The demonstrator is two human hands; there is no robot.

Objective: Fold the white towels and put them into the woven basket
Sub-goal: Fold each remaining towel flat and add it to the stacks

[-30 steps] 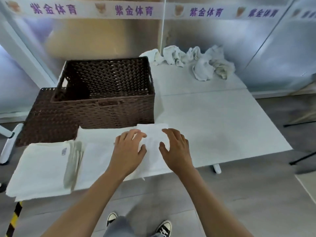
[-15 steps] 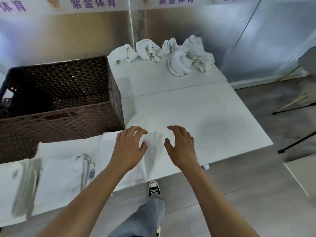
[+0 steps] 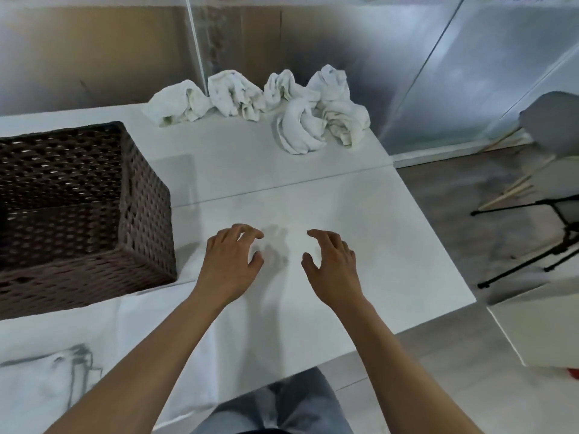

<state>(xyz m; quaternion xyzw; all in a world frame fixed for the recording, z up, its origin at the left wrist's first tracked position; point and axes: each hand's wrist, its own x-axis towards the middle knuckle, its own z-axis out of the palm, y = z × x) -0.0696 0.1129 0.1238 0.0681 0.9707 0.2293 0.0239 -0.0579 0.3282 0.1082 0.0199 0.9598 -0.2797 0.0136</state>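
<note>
Both hands hovering over the bare middle of the white counter point(image 3: 360, 220), palms down. Left hand point(image 3: 230, 261) and right hand point(image 3: 333, 267) side by side with a gap between them, fingers point(image 3: 247, 230) spread and loosely curled, holding nothing at all. Hard to tell whether the fingertips are actually touching the surface or just floating above it; faint shadows lying between the two hands.

Woven basket point(image 3: 78, 208) sitting on the left of the counter, dark brown, open on top, inside too dark to make out. Looking kinda tilted from this angle, but the wide lens is bending everything.

Crumpled white towels point(image 3: 260, 104) bunching up in a row along the far edge of the counter, right against the shiny wall panels, well apart from both hands. One bigger twisted towel point(image 3: 300, 130) sitting a little closer than the rest.

Flattened white cloth point(image 3: 40, 371) lying along the near left edge in front of the basket, with a grey smudgy mark on it, passing under the left forearm.

Grey trousers point(image 3: 275, 402) showing at the bottom. Black tripod legs point(image 3: 532, 255) standing on the floor off to the right.
</note>
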